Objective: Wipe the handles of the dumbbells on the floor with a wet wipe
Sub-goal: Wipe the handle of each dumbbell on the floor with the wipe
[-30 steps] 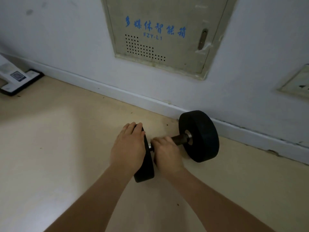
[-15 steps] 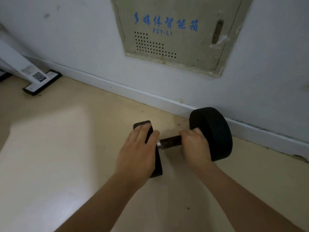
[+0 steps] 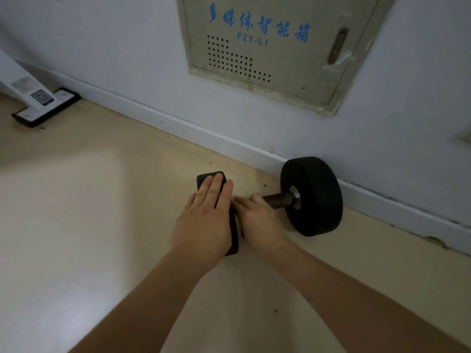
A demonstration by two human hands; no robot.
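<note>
A black dumbbell lies on the beige floor against the wall. Its big right disc (image 3: 313,197) touches the baseboard, and its dark metal handle (image 3: 279,200) shows bare beside that disc. My left hand (image 3: 206,220) lies over the left disc (image 3: 204,178), fingers together, holding it down. My right hand (image 3: 260,220) is closed around the handle at its left end, right next to the left disc. The wet wipe is hidden inside that fist; I cannot make it out.
A white baseboard (image 3: 178,123) runs along the wall behind the dumbbell. Above it a beige metal box door (image 3: 267,47) with blue lettering is set into the wall. At the far left stands the white and black foot of a stand (image 3: 43,105).
My right hand slid along the handle: at the left end a second ago, up against the right disc half a second ago, now back at the left end. My left hand stayed on the left disc.
</note>
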